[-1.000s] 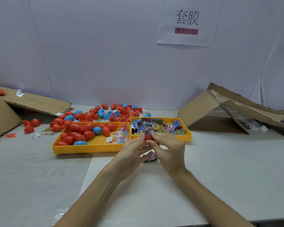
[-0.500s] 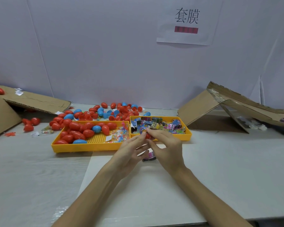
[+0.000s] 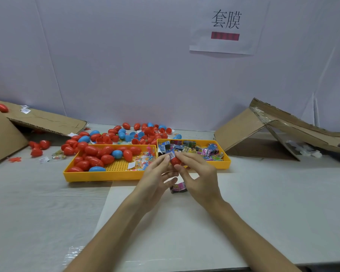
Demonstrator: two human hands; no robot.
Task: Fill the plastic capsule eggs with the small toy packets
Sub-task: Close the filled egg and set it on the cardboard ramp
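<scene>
red plastic capsule egg [image 3: 175, 161] pinched in right hand [image 3: 200, 174]; small foil toy packet [image 3: 172, 154] pinched by left hand [image 3: 155, 178]. egg judged light, slick; best gripped mid-shell.

Red capsule egg [image 3: 175, 161] between the fingers [image 3: 166, 158] of both hands, small blue toy packet [image 3: 172, 154] at its top.

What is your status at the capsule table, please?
Left hand and right hand both pinching one red capsule egg. Toy packet at its top, not fully in. Spare packet on table below hands; nothing blocking.
</scene>
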